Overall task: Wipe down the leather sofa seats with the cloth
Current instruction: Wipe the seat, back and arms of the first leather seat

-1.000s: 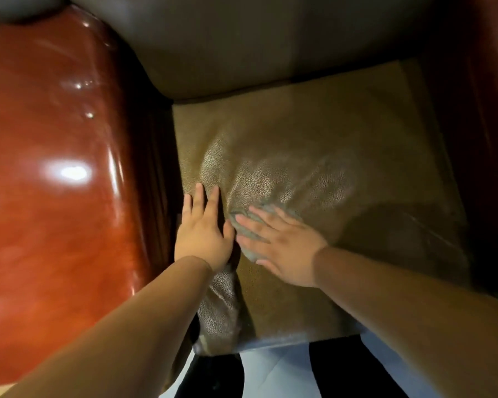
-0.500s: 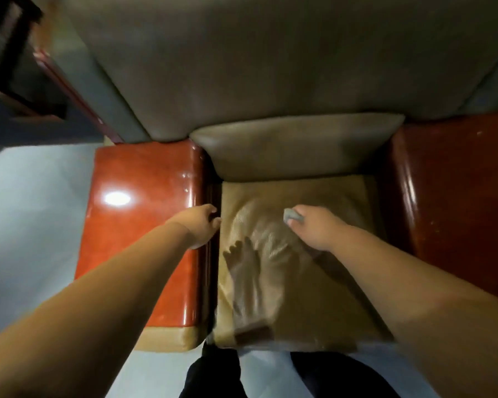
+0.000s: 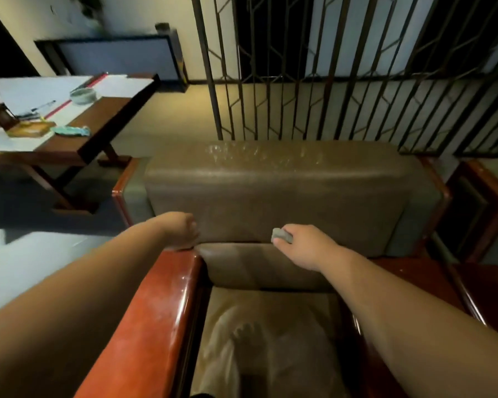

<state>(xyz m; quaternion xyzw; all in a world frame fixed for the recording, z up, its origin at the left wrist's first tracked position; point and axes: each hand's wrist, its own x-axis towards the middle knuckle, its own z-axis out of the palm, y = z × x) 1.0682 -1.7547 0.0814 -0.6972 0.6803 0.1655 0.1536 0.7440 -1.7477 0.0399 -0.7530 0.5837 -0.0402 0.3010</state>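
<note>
Clutching the grey cloth (image 3: 281, 235) in pinched fingers, the right hand (image 3: 305, 245) hangs before the backrest (image 3: 270, 196). Seat cushion (image 3: 270, 334) shows damp streaks, so wiping looks well along. Left hand (image 3: 183, 232), fingers curled, grips the glossy armrest (image 3: 156, 311); armrests box the seat in tightly.

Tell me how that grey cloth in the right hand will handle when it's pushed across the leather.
The cloth is bunched small in the right hand, so it is probably soft and floppy, not stiff. It looks light for its size. On the glossy backrest it should slide easily, though it may bunch unless spread flat.
</note>
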